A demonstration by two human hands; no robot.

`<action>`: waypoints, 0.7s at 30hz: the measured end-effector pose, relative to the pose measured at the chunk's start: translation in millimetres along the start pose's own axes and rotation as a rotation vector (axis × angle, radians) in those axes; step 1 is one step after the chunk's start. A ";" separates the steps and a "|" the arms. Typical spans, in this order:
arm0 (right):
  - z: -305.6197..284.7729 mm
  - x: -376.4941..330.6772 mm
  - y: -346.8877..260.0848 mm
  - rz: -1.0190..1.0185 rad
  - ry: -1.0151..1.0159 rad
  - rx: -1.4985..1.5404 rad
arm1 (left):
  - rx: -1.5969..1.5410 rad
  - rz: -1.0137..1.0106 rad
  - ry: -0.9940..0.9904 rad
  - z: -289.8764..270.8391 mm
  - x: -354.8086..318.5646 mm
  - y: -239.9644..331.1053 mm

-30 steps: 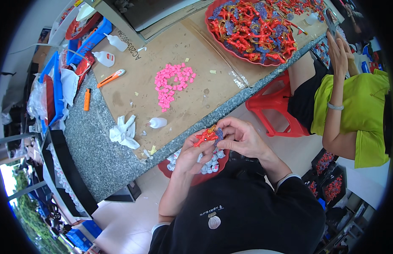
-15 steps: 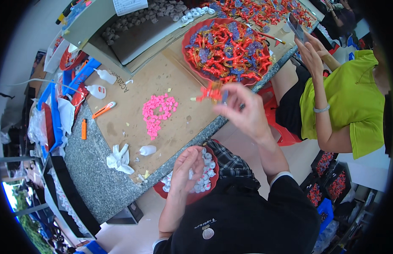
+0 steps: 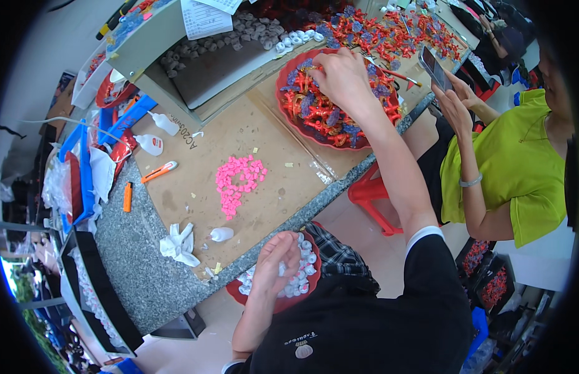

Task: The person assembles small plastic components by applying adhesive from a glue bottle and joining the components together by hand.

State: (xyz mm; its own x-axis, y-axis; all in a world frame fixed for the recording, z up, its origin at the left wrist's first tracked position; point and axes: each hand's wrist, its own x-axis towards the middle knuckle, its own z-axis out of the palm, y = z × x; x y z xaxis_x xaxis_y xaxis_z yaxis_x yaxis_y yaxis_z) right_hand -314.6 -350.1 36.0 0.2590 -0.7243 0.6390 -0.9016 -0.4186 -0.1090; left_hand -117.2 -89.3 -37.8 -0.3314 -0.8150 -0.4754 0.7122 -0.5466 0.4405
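My right hand (image 3: 344,78) reaches over a red scalloped bowl (image 3: 284,118) heaped with red figurines (image 3: 336,128) that have purple and yellowish clear parts. Its thumb and forefinger are bent down toward the pile with a gap between them, and no piece shows in them; the other fingertips are hidden. My left hand (image 3: 277,262) hangs above a second red bowl (image 3: 311,288) at my lap, filled with small white pieces (image 3: 304,274). The left fingers curl in against the thumb; whatever they pinch is too small to make out.
Small pink pieces (image 3: 239,177) lie on the cardboard (image 3: 196,168). White bottles (image 3: 149,144), an orange cutter (image 3: 158,171), an orange lighter (image 3: 127,197) and a crumpled white cloth (image 3: 179,244) lie leftward. A brush (image 3: 401,78) rests beside the bowl. At right, a person (image 3: 507,162) holds a phone (image 3: 433,67).
My right hand has moved up and away from me, from the table edge to over the figurine bowl. The red figurine it held no longer shows in it. My left hand has stayed put.
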 end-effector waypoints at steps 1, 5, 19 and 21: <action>7.2 9.7 -1.4 0.064 -0.184 -0.075 | -0.004 -0.002 0.014 1.4 -0.1 0.6; 21.5 24.4 2.1 0.270 -0.464 -0.106 | 0.008 0.020 -0.025 -3.3 -0.5 0.3; -79.0 -62.2 -54.2 0.205 -0.180 0.758 | 0.210 0.279 -0.044 9.0 -14.5 3.2; -87.2 -94.6 -76.0 0.162 -0.255 0.788 | 0.191 0.343 -0.052 18.4 -14.2 3.2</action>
State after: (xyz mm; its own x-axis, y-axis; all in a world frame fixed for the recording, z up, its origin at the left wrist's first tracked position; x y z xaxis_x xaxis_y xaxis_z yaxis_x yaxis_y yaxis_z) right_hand -300.8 -201.9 50.2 0.3030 -0.8702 0.3886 -0.4535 -0.4903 -0.7443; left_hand -121.6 -83.0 -15.7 -0.1283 -0.9625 -0.2390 0.6610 -0.2626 0.7029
